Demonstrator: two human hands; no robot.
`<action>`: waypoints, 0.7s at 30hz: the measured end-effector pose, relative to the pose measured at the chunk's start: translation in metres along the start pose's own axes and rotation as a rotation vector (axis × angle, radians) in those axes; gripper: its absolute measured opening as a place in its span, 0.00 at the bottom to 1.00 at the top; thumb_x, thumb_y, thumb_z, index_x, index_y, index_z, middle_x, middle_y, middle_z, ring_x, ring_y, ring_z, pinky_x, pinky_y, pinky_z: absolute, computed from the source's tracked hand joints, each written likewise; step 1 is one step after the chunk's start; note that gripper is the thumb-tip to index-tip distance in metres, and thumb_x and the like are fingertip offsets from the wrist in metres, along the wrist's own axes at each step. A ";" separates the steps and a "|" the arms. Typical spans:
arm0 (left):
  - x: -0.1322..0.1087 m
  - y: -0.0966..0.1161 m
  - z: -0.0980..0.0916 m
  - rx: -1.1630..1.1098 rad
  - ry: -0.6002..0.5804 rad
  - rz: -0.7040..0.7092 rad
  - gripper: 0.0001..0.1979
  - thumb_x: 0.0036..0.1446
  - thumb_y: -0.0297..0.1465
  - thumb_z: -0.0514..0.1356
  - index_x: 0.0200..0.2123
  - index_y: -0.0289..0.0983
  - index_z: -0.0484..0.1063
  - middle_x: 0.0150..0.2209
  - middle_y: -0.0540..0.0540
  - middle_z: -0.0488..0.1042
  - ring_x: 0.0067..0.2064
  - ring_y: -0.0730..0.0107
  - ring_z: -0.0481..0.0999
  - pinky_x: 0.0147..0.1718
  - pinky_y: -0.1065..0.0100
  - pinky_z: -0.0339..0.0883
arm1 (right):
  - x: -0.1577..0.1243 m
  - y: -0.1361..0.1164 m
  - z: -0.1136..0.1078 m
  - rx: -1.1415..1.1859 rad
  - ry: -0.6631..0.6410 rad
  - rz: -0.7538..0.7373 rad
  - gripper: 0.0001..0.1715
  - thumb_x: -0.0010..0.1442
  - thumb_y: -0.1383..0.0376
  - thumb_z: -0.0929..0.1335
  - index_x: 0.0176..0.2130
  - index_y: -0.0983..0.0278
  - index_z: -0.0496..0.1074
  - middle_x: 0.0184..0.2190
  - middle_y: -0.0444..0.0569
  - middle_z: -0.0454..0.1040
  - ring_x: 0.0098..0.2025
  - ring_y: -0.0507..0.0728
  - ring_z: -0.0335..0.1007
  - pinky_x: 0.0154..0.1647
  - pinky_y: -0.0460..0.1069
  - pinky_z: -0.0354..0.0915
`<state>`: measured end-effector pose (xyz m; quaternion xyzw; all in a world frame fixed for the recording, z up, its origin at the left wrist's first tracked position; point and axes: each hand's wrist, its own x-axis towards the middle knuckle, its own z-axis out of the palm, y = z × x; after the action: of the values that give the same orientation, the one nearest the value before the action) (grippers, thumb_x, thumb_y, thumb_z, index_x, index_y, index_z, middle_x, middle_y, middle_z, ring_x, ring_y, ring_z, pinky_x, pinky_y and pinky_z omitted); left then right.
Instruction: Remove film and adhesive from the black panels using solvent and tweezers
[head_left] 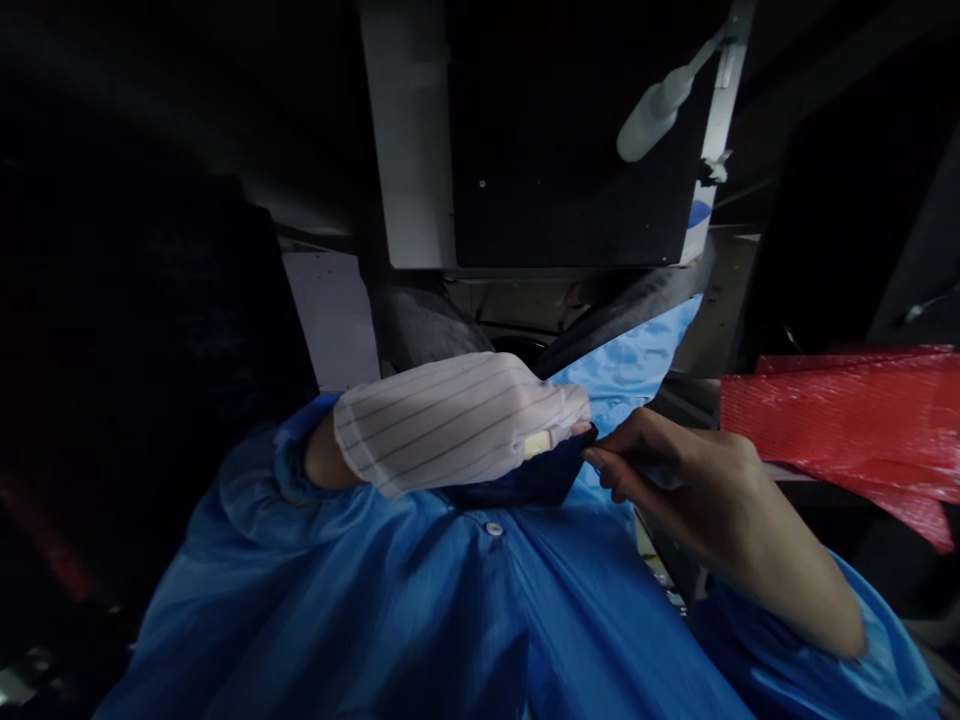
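My left hand (457, 420) wears a white glove with thin dark stripes and is held across my body, its fingers pressed together and pointing right. A pale yellow patch (537, 444) shows near its thumb, and a bare fingertip pokes out at the end. At that tip sits a small black piece (589, 434), too small and dark to name. My bare right hand (697, 480) pinches this piece between thumb and index finger, touching the left fingertips. Both hands are over my lap, in front of a blue smock (480, 600).
A black-topped bench or machine (570, 210) with a pale frame stands ahead, a white bottle-shaped part (649, 120) on its right. Red bubble wrap (847, 410) lies at the right. Dark panels (150, 350) rise at the left.
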<state>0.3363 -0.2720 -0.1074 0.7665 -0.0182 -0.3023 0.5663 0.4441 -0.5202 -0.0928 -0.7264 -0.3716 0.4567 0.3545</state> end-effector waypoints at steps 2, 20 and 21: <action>0.001 0.000 0.000 -0.042 0.005 -0.016 0.21 0.85 0.33 0.53 0.37 0.39 0.78 0.27 0.60 0.77 0.27 0.84 0.74 0.30 0.78 0.64 | -0.001 0.001 0.000 0.008 -0.006 0.006 0.17 0.86 0.57 0.70 0.43 0.61 0.79 0.29 0.43 0.79 0.25 0.51 0.75 0.25 0.46 0.66; 0.004 -0.002 -0.001 -0.001 0.012 0.048 0.16 0.82 0.30 0.57 0.37 0.39 0.76 0.25 0.60 0.74 0.25 0.80 0.73 0.27 0.72 0.62 | -0.007 0.015 0.011 0.016 -0.039 -0.032 0.12 0.86 0.62 0.69 0.45 0.61 0.77 0.30 0.41 0.80 0.27 0.51 0.77 0.29 0.45 0.68; 0.004 -0.003 -0.001 -0.006 0.001 0.042 0.17 0.82 0.31 0.56 0.37 0.39 0.77 0.26 0.59 0.74 0.26 0.80 0.75 0.27 0.72 0.62 | -0.007 0.016 0.011 0.016 -0.041 -0.031 0.12 0.86 0.62 0.70 0.46 0.61 0.77 0.30 0.42 0.80 0.27 0.51 0.77 0.30 0.45 0.69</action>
<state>0.3386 -0.2718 -0.1114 0.7646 -0.0331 -0.2901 0.5746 0.4351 -0.5323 -0.1071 -0.7083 -0.3862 0.4689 0.3595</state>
